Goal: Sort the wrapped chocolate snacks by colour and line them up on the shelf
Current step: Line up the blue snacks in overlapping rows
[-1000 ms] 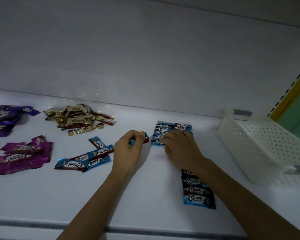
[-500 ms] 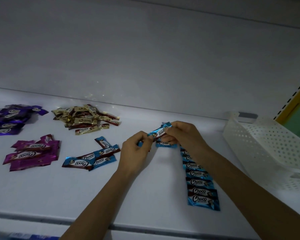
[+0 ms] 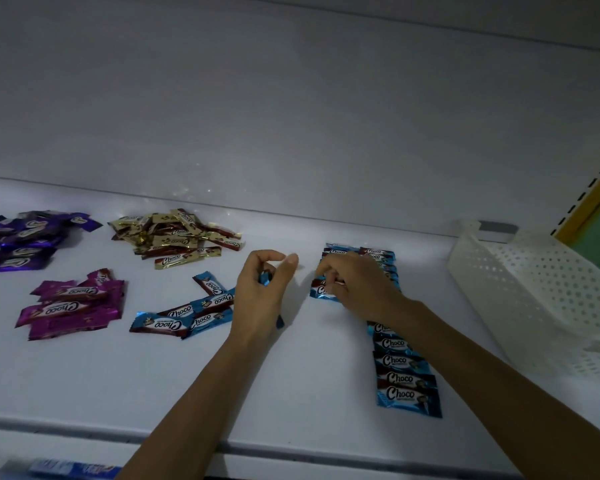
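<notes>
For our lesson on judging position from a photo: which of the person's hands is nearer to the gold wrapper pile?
Left. The left hand is just right of and in front of the gold wrapper pile; the right hand is farther right, on the blue row.

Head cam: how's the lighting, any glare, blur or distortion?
Head view: dim overall, bluish cast; speckled glints on the back wall above the gold pile. Hard shadow right of the left hand. "Choco" print in the blue row reads sharp; bottom-left corner is smeared. Wide-angle bends the shelf edge; basket looks tilted.
</notes>
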Tool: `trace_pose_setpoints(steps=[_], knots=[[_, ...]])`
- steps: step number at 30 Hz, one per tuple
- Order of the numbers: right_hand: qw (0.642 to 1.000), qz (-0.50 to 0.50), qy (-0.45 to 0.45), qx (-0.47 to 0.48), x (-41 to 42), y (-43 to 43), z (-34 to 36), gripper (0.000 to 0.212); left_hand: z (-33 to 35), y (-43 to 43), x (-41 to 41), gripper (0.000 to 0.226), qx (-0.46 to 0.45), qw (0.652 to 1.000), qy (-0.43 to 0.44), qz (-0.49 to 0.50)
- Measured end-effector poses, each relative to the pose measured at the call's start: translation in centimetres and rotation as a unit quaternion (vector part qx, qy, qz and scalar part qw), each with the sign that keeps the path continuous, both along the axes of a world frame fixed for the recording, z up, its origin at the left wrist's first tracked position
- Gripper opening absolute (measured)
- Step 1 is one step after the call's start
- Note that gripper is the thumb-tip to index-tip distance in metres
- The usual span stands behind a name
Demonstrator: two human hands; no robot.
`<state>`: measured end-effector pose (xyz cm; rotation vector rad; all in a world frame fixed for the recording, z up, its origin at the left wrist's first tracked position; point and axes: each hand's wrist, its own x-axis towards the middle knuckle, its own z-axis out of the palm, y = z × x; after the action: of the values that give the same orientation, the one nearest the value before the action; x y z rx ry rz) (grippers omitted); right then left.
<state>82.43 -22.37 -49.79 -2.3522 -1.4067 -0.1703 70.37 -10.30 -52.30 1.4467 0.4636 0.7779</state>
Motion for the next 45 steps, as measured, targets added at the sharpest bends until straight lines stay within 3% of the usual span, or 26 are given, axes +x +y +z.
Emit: trace_pose_setpoints(steps=[1,3,6,8,11,14,17,21,26,30,34,36,40,45], knots=[[1.0,-0.014,-0.018,0.005,0.0,0.0,-0.1,0.016,0.2,0.1,0.0,0.009,-0.06,0.998,-0.007,-0.017],[0.998,-0.033,-0.012,0.06,-0.5,0.2,-0.3,0.011,0.2,0.5,0.3,0.017,-0.207,0.977,-0.039,-0.042],[0.968,-0.015,0.19,0.164,-3.7,1.0,0.3,0.021,0.5,1.1,0.6,0.019,-0.395,0.908,-0.118,-0.081],[0.951,0.008,0.259,0.17,-5.6,1.8,0.1,0.025,0.5,1.4,0.6,0.014,-0.472,0.861,-0.142,-0.125],[0.96,0.016,0.23,0.158,-6.7,2.6,-0.2,0.021,0.5,1.6,0.2,0.019,-0.524,0.819,-0.152,-0.179],[0.942,0.001,0.284,0.182,-6.2,2.7,0.2,0.006,0.3,1.8,0.1,0.034,-0.51,0.825,-0.161,-0.182],[0.923,-0.032,0.343,0.17,-5.1,2.3,0.7,0.017,0.2,1.4,0.3,0.03,-0.447,0.867,-0.131,-0.178],[0.89,-0.099,0.394,0.21,-3.7,1.0,1.5,0.016,0.4,1.3,0.4,0.021,-0.384,0.905,-0.123,-0.138],[0.869,-0.099,0.436,0.212,-2.5,-1.8,2.1,0.011,0.1,1.0,0.3,0.026,-0.212,0.972,-0.061,-0.078],[0.881,-0.119,0.401,0.219,-2.3,-3.1,2.2,0.008,0.0,-0.1,0.3,0.025,-0.108,0.99,-0.023,-0.083],[0.904,-0.081,0.33,0.259,-3.1,-2.8,2.3,0.006,0.2,-1.1,-0.1,0.01,0.025,0.985,-0.017,-0.169],[0.886,-0.062,0.365,0.278,-3.6,-2.1,2.5,0.006,0.0,-0.9,-0.2,0.015,0.035,0.984,-0.021,-0.173],[0.797,0.016,0.548,0.253,-4.1,-1.2,2.9,0.019,-0.2,-0.1,-0.2,0.018,-0.043,0.98,-0.017,-0.192],[0.842,-0.014,0.49,0.225,-4.0,-0.3,2.4,0.008,-0.2,0.0,-0.2,0.022,-0.069,0.977,-0.004,-0.202]])
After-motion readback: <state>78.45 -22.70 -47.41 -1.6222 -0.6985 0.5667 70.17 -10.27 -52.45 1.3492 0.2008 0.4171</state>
